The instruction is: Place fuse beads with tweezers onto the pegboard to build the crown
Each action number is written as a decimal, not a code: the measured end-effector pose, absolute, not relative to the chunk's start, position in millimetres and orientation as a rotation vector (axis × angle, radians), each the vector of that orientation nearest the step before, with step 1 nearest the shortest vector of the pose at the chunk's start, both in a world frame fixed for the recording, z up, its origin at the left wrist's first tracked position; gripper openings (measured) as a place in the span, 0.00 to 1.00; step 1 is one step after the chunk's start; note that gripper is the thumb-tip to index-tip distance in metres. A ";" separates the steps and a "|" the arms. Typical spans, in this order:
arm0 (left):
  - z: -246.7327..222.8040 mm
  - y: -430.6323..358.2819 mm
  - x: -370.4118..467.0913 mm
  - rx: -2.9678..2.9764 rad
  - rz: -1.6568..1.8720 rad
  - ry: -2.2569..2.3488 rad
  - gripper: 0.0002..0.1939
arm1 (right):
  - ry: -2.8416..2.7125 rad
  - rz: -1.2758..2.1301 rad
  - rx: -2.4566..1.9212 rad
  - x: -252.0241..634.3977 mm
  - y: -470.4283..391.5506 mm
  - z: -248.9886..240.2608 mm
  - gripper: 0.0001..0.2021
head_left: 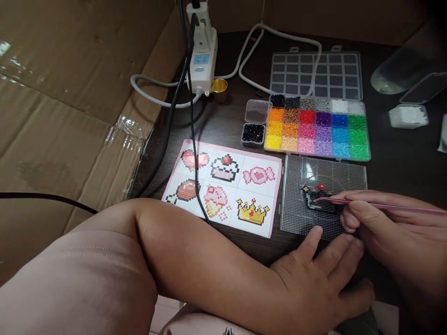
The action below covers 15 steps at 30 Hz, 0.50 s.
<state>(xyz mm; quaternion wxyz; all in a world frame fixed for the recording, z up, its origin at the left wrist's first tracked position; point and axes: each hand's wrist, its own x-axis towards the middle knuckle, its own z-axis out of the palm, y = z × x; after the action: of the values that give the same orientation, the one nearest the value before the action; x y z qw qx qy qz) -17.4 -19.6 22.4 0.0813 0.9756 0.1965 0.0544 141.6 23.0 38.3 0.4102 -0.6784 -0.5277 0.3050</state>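
Note:
My right hand (377, 218) holds pink tweezers (394, 205), their tips down at a small bead figure (319, 200) on the clear pegboard (293, 216). The figure has a black outline with grey, yellow, brown and red beads. Whether a bead sits between the tips is too small to tell. My left hand (321, 279) lies with its fingers spread at the board's near edge, nothing in it. Left of the board is a pattern sheet (275, 204) showing a heart, a cupcake, a candy and a crown, among others. A divided box of coloured beads (366, 156) stands behind the board.
A small box of black beads (253, 134) is beside the large box. A power strip (202, 65) with cables and a gold cup (220, 90) stand at the back. One black cable crosses the sheet. At right is a box of white beads (408, 115). Cardboard walls surround the table.

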 end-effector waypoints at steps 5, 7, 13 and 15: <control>19.9 -21.0 -15.7 2.907 0.167 0.598 0.24 | -1.354 0.781 -1.707 145.5 25.3 38.2 0.07; 18.5 -21.9 -13.9 2.903 0.168 0.599 0.23 | -1.340 0.805 -1.725 146.0 25.4 36.7 0.06; 12.8 -21.3 -8.5 2.896 0.182 0.634 0.28 | -1.329 0.951 -1.612 148.9 28.6 33.6 0.07; 11.3 -20.2 -7.7 2.889 0.204 0.628 0.33 | -1.338 0.969 -1.587 149.9 29.9 34.4 0.07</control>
<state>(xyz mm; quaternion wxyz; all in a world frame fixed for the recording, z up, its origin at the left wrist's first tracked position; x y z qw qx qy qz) -7.7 -20.2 11.3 0.0890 0.9710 0.2110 0.0686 149.9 29.9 34.4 0.4125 -0.6310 -0.5321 0.3854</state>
